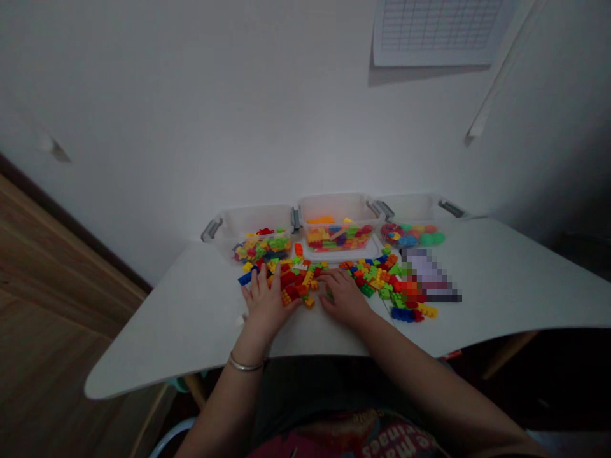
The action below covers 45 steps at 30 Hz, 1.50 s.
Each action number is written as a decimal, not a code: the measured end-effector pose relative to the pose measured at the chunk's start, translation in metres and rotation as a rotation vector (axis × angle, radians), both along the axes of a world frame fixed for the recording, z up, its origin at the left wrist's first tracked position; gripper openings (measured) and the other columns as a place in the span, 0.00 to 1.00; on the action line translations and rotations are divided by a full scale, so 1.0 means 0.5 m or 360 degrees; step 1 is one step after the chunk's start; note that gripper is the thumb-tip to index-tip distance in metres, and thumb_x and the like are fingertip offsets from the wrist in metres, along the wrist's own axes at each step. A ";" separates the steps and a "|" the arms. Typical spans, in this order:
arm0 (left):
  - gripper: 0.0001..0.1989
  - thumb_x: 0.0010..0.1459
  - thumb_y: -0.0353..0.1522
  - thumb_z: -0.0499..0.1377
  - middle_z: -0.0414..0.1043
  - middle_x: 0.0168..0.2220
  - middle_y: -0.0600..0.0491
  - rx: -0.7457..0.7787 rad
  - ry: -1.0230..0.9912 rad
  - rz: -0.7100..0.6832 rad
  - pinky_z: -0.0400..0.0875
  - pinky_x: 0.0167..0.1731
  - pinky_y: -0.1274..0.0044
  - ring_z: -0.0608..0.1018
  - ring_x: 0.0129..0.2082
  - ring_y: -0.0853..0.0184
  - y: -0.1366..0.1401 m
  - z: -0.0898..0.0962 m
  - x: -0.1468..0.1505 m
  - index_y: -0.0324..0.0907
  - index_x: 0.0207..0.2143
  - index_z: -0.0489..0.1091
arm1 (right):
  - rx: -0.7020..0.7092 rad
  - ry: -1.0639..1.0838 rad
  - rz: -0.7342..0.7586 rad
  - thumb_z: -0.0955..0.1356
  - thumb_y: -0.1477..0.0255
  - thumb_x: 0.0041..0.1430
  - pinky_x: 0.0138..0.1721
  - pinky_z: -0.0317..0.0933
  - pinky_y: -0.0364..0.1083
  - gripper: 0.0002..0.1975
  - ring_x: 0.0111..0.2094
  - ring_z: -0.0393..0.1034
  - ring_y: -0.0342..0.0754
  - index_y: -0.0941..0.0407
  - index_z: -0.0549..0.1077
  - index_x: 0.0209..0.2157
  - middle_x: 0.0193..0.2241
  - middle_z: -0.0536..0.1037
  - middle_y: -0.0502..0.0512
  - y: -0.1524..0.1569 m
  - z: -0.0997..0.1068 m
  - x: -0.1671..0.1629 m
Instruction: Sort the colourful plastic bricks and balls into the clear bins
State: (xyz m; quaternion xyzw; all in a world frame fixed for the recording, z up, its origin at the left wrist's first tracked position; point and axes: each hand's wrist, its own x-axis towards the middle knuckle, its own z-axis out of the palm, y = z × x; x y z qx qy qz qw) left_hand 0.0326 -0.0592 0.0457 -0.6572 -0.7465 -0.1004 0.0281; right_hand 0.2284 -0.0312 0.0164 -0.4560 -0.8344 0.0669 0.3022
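Loose toy building bricks (379, 278) in red, yellow, green, orange and blue lie in a spread pile across the white table. My left hand (265, 302) rests over the left part of the pile, palm down with its fingers spread, touching bricks. Red bricks (289, 278) lie beside its thumb. My right hand (344, 298) is at the middle of the pile, fingers bent and thumb apart from them. A small green brick (329, 292) shows in the gap between thumb and fingers; whether it is touched I cannot tell.
Three clear plastic boxes stand along the wall: the left box (255, 219) and middle box (341, 207) hold bricks, the right box (413, 207) colourful round pieces. A white lid (334, 256) lies before the middle box. A blurred flat device (432, 273) lies right of the pile.
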 end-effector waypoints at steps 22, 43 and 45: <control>0.45 0.51 0.41 0.63 0.38 0.70 0.38 -0.0076 -0.0322 0.0083 0.53 0.60 0.49 0.44 0.69 0.43 -0.006 -0.011 0.006 0.45 0.67 0.48 | 0.0034 -0.0279 0.0420 0.69 0.66 0.56 0.63 0.50 0.59 0.28 0.66 0.49 0.58 0.51 0.66 0.59 0.64 0.61 0.59 -0.034 0.000 -0.039; 0.25 0.60 0.33 0.48 0.55 0.66 0.49 0.0352 -0.0636 0.0236 0.43 0.67 0.61 0.51 0.69 0.61 0.061 0.023 -0.031 0.44 0.59 0.64 | 0.0032 -0.0118 -0.0052 0.71 0.68 0.55 0.65 0.45 0.63 0.24 0.61 0.56 0.60 0.57 0.71 0.54 0.58 0.69 0.61 -0.009 -0.017 -0.021; 0.27 0.59 0.38 0.50 0.49 0.68 0.46 0.0302 -0.0600 0.0405 0.46 0.66 0.56 0.49 0.69 0.55 0.072 0.023 -0.063 0.43 0.61 0.62 | 0.0017 -0.0138 -0.0039 0.71 0.68 0.54 0.65 0.44 0.63 0.25 0.62 0.56 0.60 0.57 0.70 0.54 0.58 0.68 0.61 -0.010 -0.015 -0.019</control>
